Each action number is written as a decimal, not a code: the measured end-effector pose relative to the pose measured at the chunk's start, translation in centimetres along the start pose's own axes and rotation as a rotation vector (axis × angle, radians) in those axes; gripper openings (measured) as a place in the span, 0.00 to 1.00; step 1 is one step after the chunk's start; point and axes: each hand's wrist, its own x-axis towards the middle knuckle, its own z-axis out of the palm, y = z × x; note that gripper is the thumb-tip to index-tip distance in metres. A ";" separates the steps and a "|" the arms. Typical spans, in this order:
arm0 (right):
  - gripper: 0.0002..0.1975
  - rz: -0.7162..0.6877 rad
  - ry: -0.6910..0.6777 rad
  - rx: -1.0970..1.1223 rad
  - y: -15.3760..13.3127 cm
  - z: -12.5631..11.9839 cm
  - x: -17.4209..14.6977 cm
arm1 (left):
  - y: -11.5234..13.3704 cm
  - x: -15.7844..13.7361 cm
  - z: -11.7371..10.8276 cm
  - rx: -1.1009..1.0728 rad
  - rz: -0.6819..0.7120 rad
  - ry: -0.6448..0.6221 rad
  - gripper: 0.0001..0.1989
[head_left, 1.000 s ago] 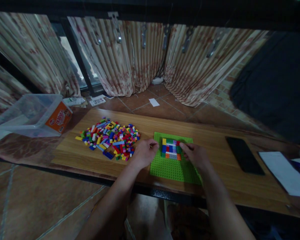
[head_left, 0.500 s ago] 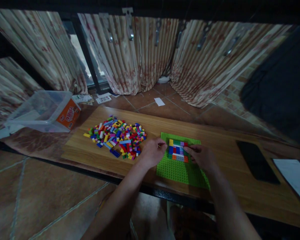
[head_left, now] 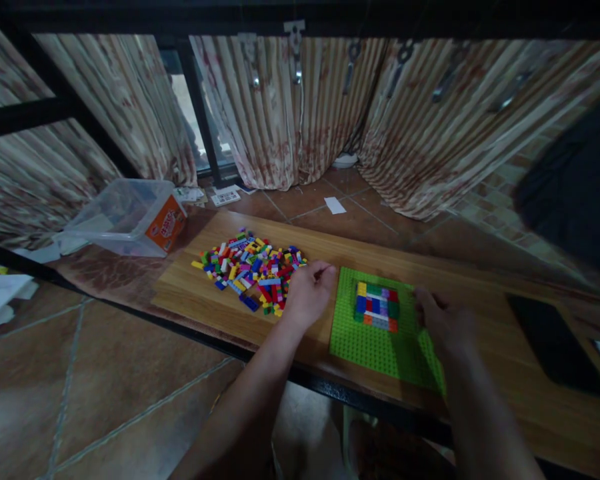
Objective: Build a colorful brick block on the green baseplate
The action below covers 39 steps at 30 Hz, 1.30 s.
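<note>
From my end I see a clear box at the far left, an orange label on its side; something pale shows through the plastic, but I can't make out what. Right of it lie papers. On the wooden board, left of centre, spreads a loose brick pile. The left hand covers the pile's right edge, thumb and fingertips drawn close together; I can't tell whether they pinch a brick. Next comes the green plate, with the multicoloured brick block on its far half. The right hand blurs over the plate's right edge, fingers slightly bent, clear of the block; I can't tell if they hold anything. Farther right lies a flat black slab. Half a second ago the right fingers were at the block's right side, and the left fingertips were over the plate; now they're just left of it.
</note>
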 end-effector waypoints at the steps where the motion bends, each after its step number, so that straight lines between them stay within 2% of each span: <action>1: 0.17 -0.035 0.054 0.019 -0.7 0.1 -0.4 | -0.2 0.1 0.0 -0.027 0.007 0.025 0.13; 5: 0.17 -0.208 0.056 0.173 -3.6 1.3 -2.7 | -0.3 0.6 -0.5 -0.209 0.019 0.135 0.15; 9: 0.15 -0.314 0.000 0.225 -4.8 3.6 -5.8 | 0.4 1.0 -3.3 -0.402 -0.008 0.371 0.17; 11: 0.14 -0.392 -0.089 0.176 -4.9 5.0 -7.5 | 0.7 1.1 -5.8 -0.502 -0.010 0.523 0.17; 15: 0.11 -0.649 -0.372 0.082 -5.0 8.1 -10.7 | 0.7 0.9 -10.8 -0.723 -0.072 0.829 0.17; 17: 0.10 -0.715 -0.449 0.061 -5.3 9.5 -11.8 | 0.5 0.8 -12.6 -0.798 -0.112 0.932 0.16; 21: 0.10 -0.785 -0.489 0.005 -5.9 11.9 -13.2 | 0.1 0.5 -14.1 -0.873 -0.171 0.945 0.14; 27: 0.09 -0.937 -0.399 -0.109 -7.0 15.0 -14.9 | -0.2 0.4 -14.7 -0.906 -0.156 0.887 0.13; 33: 0.09 -0.973 -0.425 -0.191 -9.1 17.6 -16.1 | 0.1 0.3 -15.3 -0.929 -0.166 0.896 0.11; 39: 0.09 -0.958 -0.431 -0.298 -9.4 18.9 -16.5 | 0.4 0.5 -15.6 -0.950 -0.156 0.940 0.10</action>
